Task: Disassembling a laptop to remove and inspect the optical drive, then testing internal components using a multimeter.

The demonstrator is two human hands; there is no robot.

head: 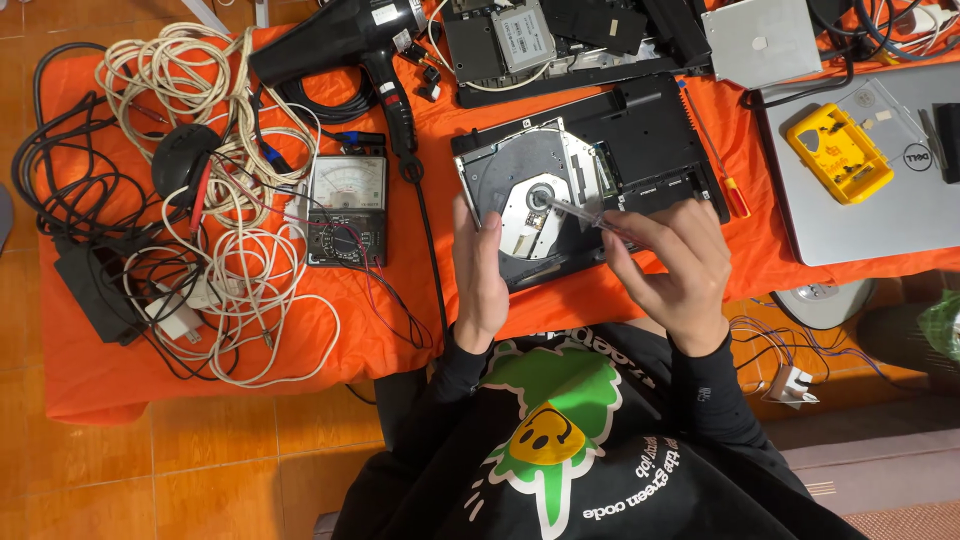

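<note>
An opened optical disc drive (pixel 520 185) lies on the orange cloth (pixel 400 320), on top of a black laptop base (pixel 650 140). My left hand (pixel 478 275) rests flat against the drive's left near edge, steadying it. My right hand (pixel 668 268) grips a screwdriver (pixel 585 212) with a clear handle. Its metal tip points at the round hub (pixel 540 197) in the middle of the drive.
A black heat gun (pixel 350 35) and an analog multimeter (pixel 346 205) lie to the left, beside tangled white and black cables (pixel 215 200). A silver laptop (pixel 880 190) carries a yellow tool case (pixel 838 152). A red-handled screwdriver (pixel 722 170) and laptop parts (pixel 540 40) lie behind.
</note>
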